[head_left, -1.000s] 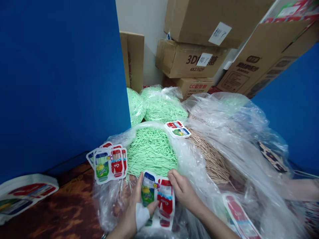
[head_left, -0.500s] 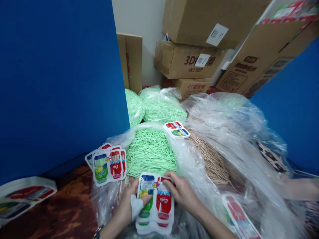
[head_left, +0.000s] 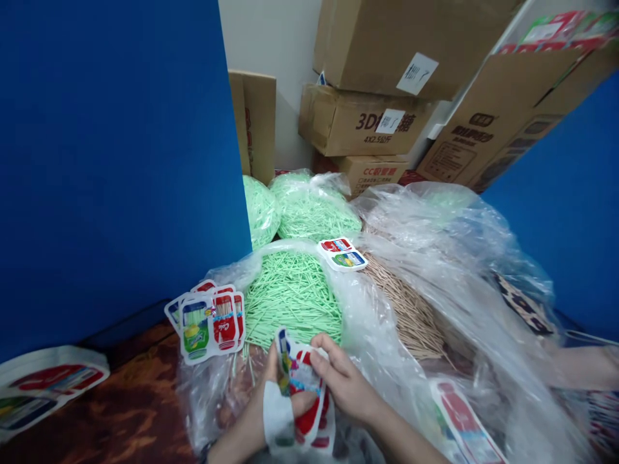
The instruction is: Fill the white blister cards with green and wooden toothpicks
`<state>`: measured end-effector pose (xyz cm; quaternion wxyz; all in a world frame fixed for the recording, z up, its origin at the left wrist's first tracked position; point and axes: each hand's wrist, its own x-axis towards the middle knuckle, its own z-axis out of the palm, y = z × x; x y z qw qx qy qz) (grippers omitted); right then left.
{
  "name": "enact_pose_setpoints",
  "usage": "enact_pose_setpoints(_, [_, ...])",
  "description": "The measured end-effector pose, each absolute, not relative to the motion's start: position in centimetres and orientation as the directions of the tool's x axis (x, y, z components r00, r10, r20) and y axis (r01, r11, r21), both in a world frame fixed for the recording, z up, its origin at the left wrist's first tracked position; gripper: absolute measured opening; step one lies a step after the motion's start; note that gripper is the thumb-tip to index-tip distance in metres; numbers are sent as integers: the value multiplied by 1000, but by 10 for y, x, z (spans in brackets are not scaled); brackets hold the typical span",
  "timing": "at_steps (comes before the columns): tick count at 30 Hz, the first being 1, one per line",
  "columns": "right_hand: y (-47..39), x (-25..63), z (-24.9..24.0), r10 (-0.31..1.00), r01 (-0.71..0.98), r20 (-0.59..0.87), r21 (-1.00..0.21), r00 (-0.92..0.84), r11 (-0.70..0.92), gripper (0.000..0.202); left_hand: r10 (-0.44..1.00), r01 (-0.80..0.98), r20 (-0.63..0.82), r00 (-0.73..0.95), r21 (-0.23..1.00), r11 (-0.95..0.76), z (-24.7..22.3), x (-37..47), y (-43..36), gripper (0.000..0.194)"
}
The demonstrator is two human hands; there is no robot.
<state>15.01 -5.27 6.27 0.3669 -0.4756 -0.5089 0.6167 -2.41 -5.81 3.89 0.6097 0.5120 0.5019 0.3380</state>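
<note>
A few printed candy pouches [head_left: 309, 412] with red cola and green bottle pictures lie together in my hands, the top one bent. My left hand [head_left: 278, 406], with a white wrap at the thumb, grips their left side. My right hand [head_left: 341, 377] pinches the upper right edge of the top pouch. Just beyond them, an open clear bag shows a heap of thin green sticks [head_left: 294, 296]. To its left, several filled pouches [head_left: 210, 322] lie overlapped. Another pouch [head_left: 343, 253] rests on the plastic between the green sticks and the brown sticks [head_left: 406, 309].
Cardboard boxes [head_left: 367, 119] are stacked against the back wall. Blue panels [head_left: 120, 161] stand left and right. More pouches lie at the lower left [head_left: 53, 386] and lower right [head_left: 467, 419]. Another person's arm [head_left: 587, 367] reaches in at the right edge. Clear plastic [head_left: 464, 245] covers the right side.
The top pouch, flat before, is now bent and turned. My left hand has shifted right and its thumb presses across the pouch; my right hand keeps its pinch at the edge.
</note>
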Motion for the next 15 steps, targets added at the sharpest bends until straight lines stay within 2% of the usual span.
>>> enact_pose_setpoints(3, [-53,143,58,922,-183,-234,-937,-309,-299,36,812,40,-326,484,935,351,44,-23,-53,72])
enact_pose_setpoints(5, [-50,147,62,926,-167,-210,-948,-314,-271,35,802,64,-330,497,936,345,45,-25,-48,56])
enact_pose_setpoints(7, [-44,156,73,950,2,-144,-989,-278,-150,30,847,101,-317,426,947,304,47,-25,-42,38])
enact_pose_setpoints(9, [-40,165,84,972,222,-50,-975,-232,3,25,889,161,-302,343,952,262,49,-22,-37,25])
enact_pose_setpoints(12, [-38,170,92,972,465,106,-863,-211,195,27,931,271,-245,270,947,170,49,-17,-35,17])
enact_pose_setpoints(15, [-43,169,92,931,612,221,-704,-292,360,32,946,234,-197,256,962,137,44,-11,-32,14])
